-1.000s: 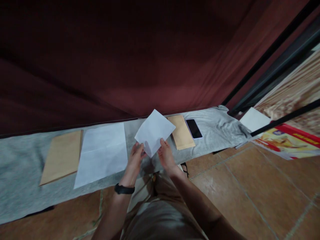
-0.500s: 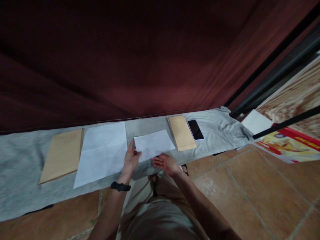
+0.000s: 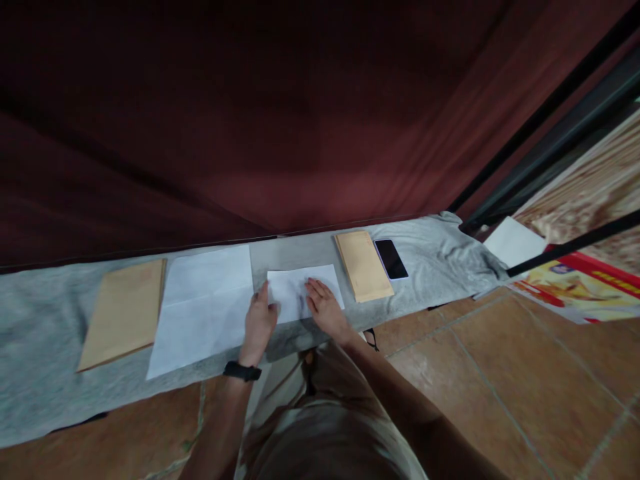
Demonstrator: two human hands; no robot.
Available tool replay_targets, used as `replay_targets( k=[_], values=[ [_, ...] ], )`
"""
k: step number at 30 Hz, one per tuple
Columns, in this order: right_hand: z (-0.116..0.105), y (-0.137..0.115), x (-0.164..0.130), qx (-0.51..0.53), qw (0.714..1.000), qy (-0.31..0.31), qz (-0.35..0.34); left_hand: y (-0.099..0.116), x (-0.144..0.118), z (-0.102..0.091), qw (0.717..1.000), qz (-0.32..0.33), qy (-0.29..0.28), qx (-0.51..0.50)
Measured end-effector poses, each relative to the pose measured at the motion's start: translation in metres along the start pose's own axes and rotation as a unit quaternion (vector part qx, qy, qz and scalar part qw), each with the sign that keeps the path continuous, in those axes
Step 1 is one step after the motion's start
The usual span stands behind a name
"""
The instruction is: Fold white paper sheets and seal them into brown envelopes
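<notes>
**A:** Where does the folded white sheet [image 3: 300,291] lie?

**B:** Flat on the grey cloth [image 3: 45,373], dead centre in front of the person, long axis running from 9 to 3 o'clock. Both hands are on it, so neither is really nearer. It reaches away from the wrists toward 12 o'clock.

**A:** The left hand?

**B:** The left hand [image 3: 260,321] sits at the sheet's 9 o'clock edge, fingers loosely spread and lying flat, thumb tip on the paper's near left corner. It grips nothing; it just presses down.

**A:** And the right?

**B:** The right hand [image 3: 324,308] is spread palm-down on the right half of the sheet, fingers straight and pointing toward 11 o'clock. Nothing is pinched here either, only flat contact.

**A:** What lies around it?

**B:** At 9 o'clock, just beside the left hand, a larger white sheet [image 3: 205,307] lies opened out, with a brown envelope [image 3: 123,312] beyond it. At 3 o'clock, near but not touching, is a second brown envelope [image 3: 363,265], then a dark phone [image 3: 391,259] just beside that. A dark red curtain [image 3: 300,120] hangs behind at 12 o'clock.
</notes>
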State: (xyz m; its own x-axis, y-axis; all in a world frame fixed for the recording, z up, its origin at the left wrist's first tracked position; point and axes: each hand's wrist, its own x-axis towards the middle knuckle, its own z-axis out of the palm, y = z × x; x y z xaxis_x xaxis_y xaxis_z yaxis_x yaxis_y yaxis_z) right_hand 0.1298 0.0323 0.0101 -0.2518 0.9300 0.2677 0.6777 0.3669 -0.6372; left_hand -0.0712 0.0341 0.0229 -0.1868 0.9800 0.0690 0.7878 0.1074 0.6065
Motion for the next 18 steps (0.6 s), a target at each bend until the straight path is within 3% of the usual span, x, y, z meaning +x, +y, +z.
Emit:
replay_targets(
  k=[3,7,12,18],
  values=[
    [0.009,0.004,0.001,-0.064,0.998,-0.012,-0.023,0.014,-0.01,0.011,0.991,0.074,0.062,0.087],
    [0.011,0.006,0.005,-0.057,0.998,-0.007,-0.023,0.037,-0.018,0.033,0.973,0.193,0.024,0.123],
    [0.012,0.006,0.024,-0.058,0.998,0.022,-0.016,0.046,-0.011,0.056,0.963,0.21,-0.009,0.166],
    [0.016,0.008,0.031,-0.129,0.992,-0.005,-0.013,0.041,-0.006,0.063,0.955,0.204,-0.041,0.211]
  ],
)
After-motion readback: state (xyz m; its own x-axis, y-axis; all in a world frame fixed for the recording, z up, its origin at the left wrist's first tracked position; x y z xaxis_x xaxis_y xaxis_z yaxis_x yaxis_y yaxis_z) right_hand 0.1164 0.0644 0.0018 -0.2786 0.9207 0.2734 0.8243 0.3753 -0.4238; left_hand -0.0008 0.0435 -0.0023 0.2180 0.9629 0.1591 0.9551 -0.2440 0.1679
